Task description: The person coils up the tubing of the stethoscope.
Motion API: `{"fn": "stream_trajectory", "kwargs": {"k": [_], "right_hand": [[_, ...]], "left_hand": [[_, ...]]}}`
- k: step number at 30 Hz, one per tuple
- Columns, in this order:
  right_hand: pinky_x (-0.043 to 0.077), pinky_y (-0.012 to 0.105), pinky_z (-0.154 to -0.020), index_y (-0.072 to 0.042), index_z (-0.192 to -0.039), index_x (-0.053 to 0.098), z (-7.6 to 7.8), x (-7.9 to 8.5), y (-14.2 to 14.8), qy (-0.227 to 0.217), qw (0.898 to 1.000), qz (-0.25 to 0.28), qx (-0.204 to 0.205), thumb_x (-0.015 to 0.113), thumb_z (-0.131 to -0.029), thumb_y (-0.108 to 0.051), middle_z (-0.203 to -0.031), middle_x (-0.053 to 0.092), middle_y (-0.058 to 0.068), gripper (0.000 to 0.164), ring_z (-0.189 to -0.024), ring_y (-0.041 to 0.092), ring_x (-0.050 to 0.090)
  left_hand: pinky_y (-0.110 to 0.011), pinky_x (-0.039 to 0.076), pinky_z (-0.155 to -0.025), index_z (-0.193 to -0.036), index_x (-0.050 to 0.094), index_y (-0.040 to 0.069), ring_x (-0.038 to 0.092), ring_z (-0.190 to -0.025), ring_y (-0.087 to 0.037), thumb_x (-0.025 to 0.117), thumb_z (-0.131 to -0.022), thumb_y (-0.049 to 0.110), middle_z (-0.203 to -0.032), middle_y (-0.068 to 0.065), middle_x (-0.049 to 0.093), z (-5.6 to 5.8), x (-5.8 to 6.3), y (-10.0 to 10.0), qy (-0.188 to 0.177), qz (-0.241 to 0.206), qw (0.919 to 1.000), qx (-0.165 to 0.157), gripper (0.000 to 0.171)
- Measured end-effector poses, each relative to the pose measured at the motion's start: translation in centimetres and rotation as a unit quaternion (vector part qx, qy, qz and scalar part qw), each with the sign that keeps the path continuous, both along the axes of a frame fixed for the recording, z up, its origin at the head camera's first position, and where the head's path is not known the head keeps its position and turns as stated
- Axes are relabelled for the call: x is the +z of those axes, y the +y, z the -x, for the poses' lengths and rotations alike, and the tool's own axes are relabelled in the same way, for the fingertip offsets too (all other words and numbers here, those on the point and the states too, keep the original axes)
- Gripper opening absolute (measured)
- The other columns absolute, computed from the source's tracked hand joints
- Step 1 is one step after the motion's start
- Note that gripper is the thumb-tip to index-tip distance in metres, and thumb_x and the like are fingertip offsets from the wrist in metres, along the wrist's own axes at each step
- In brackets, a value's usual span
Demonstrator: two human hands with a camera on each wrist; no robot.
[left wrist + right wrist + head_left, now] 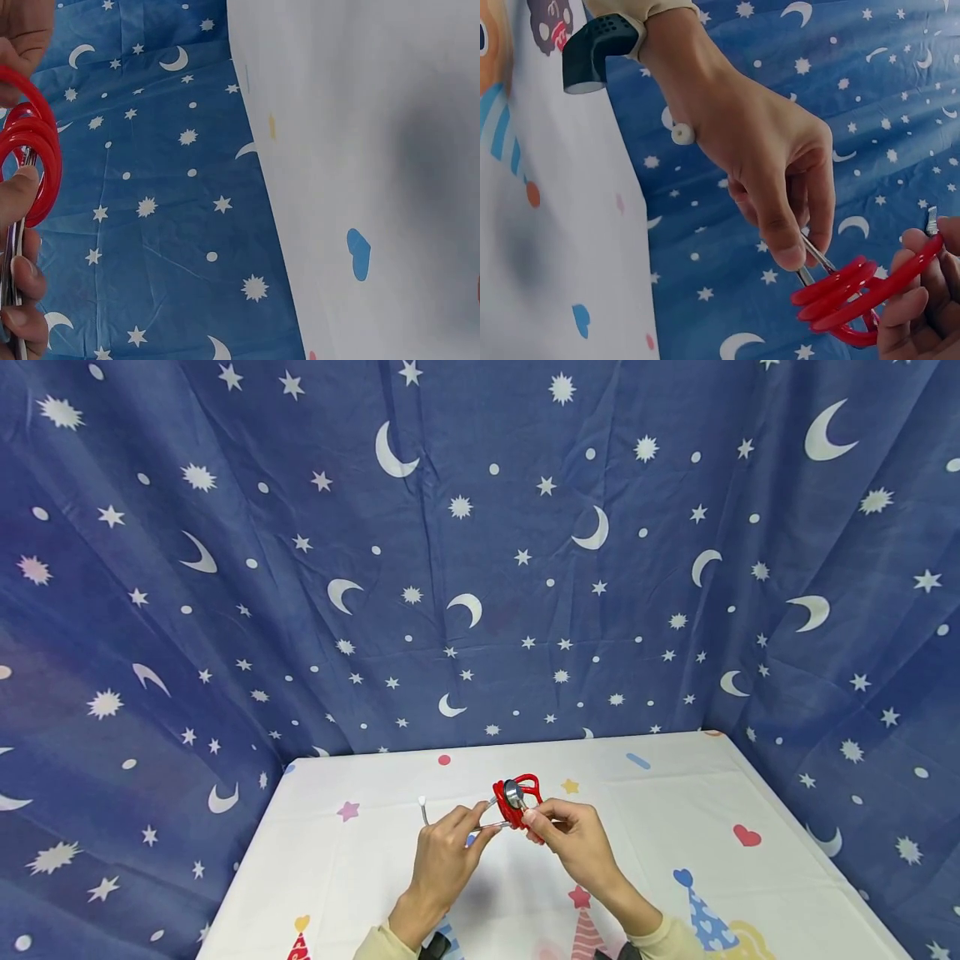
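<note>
Left hand [447, 853] pinches the slim silver metal tubes [820, 255] and right hand [576, 839] the glossy red tubing [900, 279] of a coiled stethoscope [513, 793] held between them above the white cloth-covered tabletop [337, 852], which extends to either side, far edge [525, 747] beyond both.

White-clothed table [360, 868] with printed hearts [747, 836], stars [348, 812] and party hats [708, 922]

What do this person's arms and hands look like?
Pale cream sleeves end short of the ungloved left hand and right hand. Beside the left sleeve sits a dark device with small holes; a dark piece shows beside the right.
</note>
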State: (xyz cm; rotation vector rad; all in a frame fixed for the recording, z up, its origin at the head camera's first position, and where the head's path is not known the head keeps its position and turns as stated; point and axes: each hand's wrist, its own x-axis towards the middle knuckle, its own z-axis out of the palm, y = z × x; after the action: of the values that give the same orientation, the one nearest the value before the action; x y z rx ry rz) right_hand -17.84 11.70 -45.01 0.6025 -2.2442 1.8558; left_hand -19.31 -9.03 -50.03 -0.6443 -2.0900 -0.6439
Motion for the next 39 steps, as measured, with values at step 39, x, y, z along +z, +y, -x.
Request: {"fn": "stream_trajectory", "kwargs": {"k": [39], "right_hand": [[0.046,0.021,-0.047,-0.017,-0.069,0.071,0.4,-1.2,-1.2,0.08,0.977,-0.069,-0.183,0.074,-0.084,-0.008,-0.057,0.064,-0.012,0.018,-0.049,0.001,0.054]], "left_hand": [[-0.019,0.049,-0.05,-0.106,0.073,0.006,0.067,-0.061,-0.007,0.082,-0.078,0.028,-0.075,0.003,0.069,-0.7,0.5,0.8,0.025,-0.02,0.9994,0.009,0.037]]}}
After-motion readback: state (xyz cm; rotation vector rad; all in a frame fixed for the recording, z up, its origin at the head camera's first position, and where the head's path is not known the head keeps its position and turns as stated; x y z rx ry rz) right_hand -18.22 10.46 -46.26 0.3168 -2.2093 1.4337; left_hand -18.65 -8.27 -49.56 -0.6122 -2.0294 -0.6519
